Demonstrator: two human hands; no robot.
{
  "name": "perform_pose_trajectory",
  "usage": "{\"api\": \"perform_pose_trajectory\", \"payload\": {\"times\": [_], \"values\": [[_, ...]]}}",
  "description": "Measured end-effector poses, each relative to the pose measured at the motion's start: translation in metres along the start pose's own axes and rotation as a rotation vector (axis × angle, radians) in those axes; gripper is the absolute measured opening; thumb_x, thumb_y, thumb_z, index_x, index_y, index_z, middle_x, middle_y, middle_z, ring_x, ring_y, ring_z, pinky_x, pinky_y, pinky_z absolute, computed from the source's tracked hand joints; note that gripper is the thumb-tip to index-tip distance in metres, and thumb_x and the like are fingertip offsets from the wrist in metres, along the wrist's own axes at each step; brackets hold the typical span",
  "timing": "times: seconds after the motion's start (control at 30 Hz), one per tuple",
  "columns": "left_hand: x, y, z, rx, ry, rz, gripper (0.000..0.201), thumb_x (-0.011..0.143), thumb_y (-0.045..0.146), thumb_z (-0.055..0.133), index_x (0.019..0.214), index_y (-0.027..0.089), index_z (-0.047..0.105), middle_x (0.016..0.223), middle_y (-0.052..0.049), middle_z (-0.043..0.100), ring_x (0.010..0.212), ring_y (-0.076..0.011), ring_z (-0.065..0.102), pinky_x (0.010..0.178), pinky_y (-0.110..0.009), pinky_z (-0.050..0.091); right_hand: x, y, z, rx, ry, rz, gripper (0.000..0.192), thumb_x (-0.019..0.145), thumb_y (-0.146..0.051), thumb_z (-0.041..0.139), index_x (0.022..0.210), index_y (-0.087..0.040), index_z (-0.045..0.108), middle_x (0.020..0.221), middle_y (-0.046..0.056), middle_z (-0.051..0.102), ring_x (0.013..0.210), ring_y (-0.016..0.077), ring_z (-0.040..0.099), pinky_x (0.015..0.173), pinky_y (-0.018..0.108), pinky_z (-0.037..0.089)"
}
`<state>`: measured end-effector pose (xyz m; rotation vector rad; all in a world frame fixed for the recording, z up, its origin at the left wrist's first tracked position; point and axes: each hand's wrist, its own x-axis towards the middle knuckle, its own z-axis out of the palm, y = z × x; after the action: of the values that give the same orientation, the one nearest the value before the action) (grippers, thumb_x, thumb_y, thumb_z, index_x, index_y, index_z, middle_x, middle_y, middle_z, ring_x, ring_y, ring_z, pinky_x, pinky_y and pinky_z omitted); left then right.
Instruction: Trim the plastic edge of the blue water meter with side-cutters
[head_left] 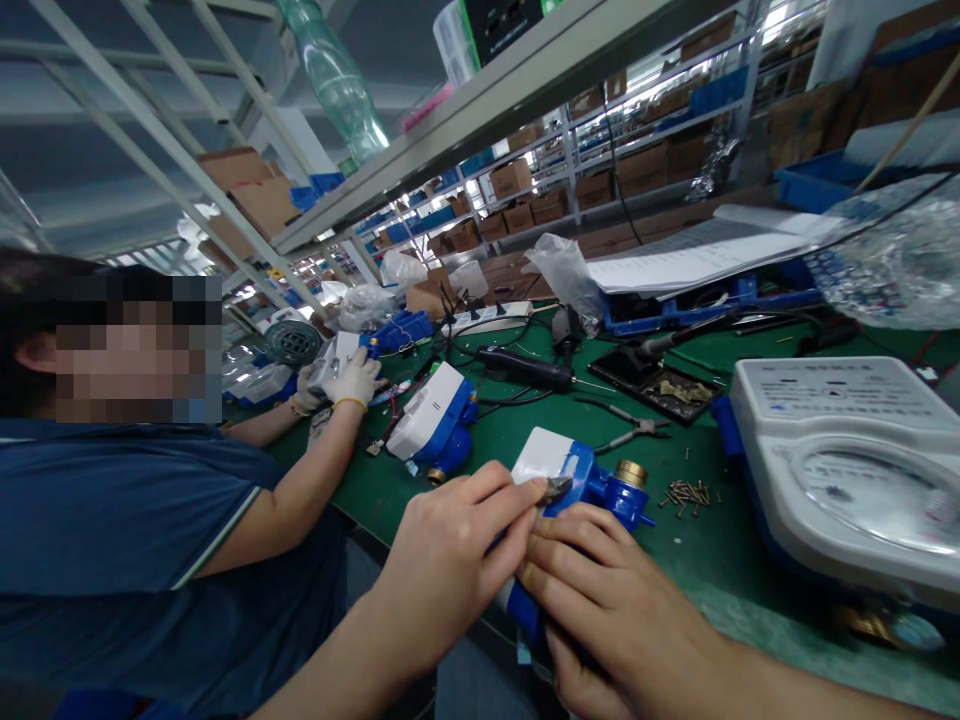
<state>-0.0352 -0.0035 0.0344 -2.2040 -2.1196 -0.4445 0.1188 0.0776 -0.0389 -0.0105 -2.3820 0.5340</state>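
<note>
A blue-and-white water meter [544, 452] with a brass threaded end [631, 473] lies in front of me, over the table's near edge. My right hand [611, 590] is closed around its near side, fingers bent over the blue body. Above the meter my left hand [454, 545] is closed in a pinch. A small grey, pointed, metallic-looking piece [556, 488] sticks out from its fingertips against the blue housing; the rest is hidden by the fingers. The two hands touch or nearly touch over the meter.
Loose screws [686, 495] and pliers [626, 425] lie beyond the meter. A power screwdriver [529, 368] and dark tray [652, 385] sit farther back. At right stands a large white meter [847, 440]; another meter [427, 415] lies left. A gloved co-worker [127, 530] handles a meter there.
</note>
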Motion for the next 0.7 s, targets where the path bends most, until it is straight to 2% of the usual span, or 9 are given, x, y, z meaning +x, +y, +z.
{"api": "perform_pose_trajectory", "payload": {"times": [0.23, 0.33, 0.5, 0.63, 0.7], "values": [[-0.0044, 0.0044, 0.0039, 0.08, 0.017, -0.01, 0.029, 0.094, 0.025, 0.044, 0.12, 0.026, 0.057, 0.095, -0.001, 0.064, 0.08, -0.0164, 0.061, 0.074, -0.031, 0.054, -0.0008, -0.0002, -0.0008, -0.009, 0.04, -0.004, 0.023, 0.081, -0.017, 0.054, 0.104, -0.019, 0.061, 0.114, 0.001, 0.064, 0.115, 0.0165, 0.048, 0.109, 0.033, 0.029], [-0.0016, 0.0058, 0.0041, 0.06, 0.024, -0.023, 0.027, 0.095, 0.027, 0.044, 0.117, 0.027, 0.058, 0.096, -0.001, 0.063, 0.08, -0.0163, 0.062, 0.075, -0.032, 0.054, -0.0012, 0.0002, -0.0002, 0.007, 0.037, 0.001, 0.023, 0.08, -0.015, 0.056, 0.102, -0.018, 0.061, 0.107, 0.0, 0.065, 0.112, 0.0166, 0.049, 0.109, 0.033, 0.028], [-0.0016, 0.0051, 0.004, 0.022, 0.016, -0.029, 0.027, 0.094, 0.025, 0.045, 0.118, 0.028, 0.057, 0.095, 0.0, 0.062, 0.08, -0.0157, 0.062, 0.075, -0.031, 0.053, 0.0005, 0.0004, 0.0, 0.026, 0.012, -0.017, 0.02, 0.081, -0.016, 0.055, 0.099, -0.016, 0.062, 0.112, 0.002, 0.064, 0.114, 0.017, 0.048, 0.111, 0.032, 0.025], [0.0029, 0.0022, 0.0064, 0.005, 0.034, -0.051, 0.026, 0.094, 0.027, 0.046, 0.115, 0.028, 0.06, 0.096, 0.0, 0.063, 0.082, -0.0158, 0.063, 0.077, -0.031, 0.052, 0.0035, -0.0006, -0.0038, 0.005, -0.015, 0.01, 0.024, 0.078, -0.013, 0.052, 0.099, -0.015, 0.063, 0.104, 0.003, 0.064, 0.11, 0.0185, 0.048, 0.109, 0.033, 0.026], [0.004, 0.001, 0.0073, -0.048, 0.051, -0.048, 0.026, 0.093, 0.026, 0.047, 0.114, 0.027, 0.061, 0.097, 0.0, 0.063, 0.084, -0.0147, 0.063, 0.078, -0.029, 0.052, 0.0038, -0.0006, -0.0061, 0.001, -0.027, 0.0, 0.029, 0.08, -0.014, 0.049, 0.106, -0.014, 0.062, 0.11, 0.004, 0.063, 0.113, 0.0194, 0.047, 0.109, 0.034, 0.026]]}}
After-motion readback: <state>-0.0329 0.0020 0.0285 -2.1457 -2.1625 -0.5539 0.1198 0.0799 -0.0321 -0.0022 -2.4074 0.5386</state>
